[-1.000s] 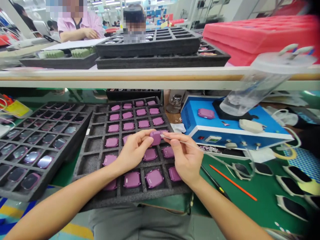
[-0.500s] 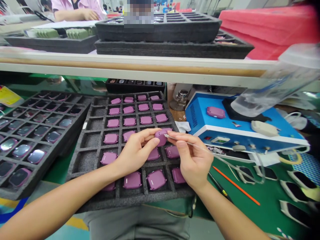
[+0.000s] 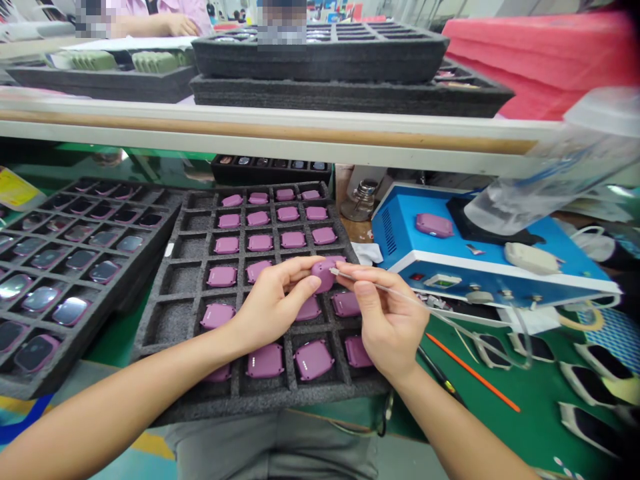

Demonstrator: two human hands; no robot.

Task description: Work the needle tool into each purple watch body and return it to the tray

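Between its thumb and fingers, my left hand [image 3: 273, 300] pinches a purple watch case [image 3: 324, 272], held tilted above the foam tray. My right hand [image 3: 393, 320] is closed around a thin clear tube with a dispensing needle [image 3: 345, 273] at its end. The needle's tip meets the edge of the held case, though the exact contact is too small to make out. Below both hands lies a black foam tray [image 3: 235, 403] with purple watch cases [image 3: 265, 360] in many of its compartments. Its left column shows several bare compartments.
To the left stands a foam tray [image 3: 117, 293] of dark-screened watches. At right are a blue control box [image 3: 400, 233] bearing another purple case [image 3: 434, 225], a clear cylinder [image 3: 520, 193], an orange stick [image 3: 473, 372] and grey watch parts [image 3: 590, 427]. A shelf [image 3: 280, 127] crosses above; a co-worker's hand [image 3: 183, 25] is beyond.
The view has shifted very slightly. Both hands keep their grip, and the needle stays at the edge of the purple watch case.
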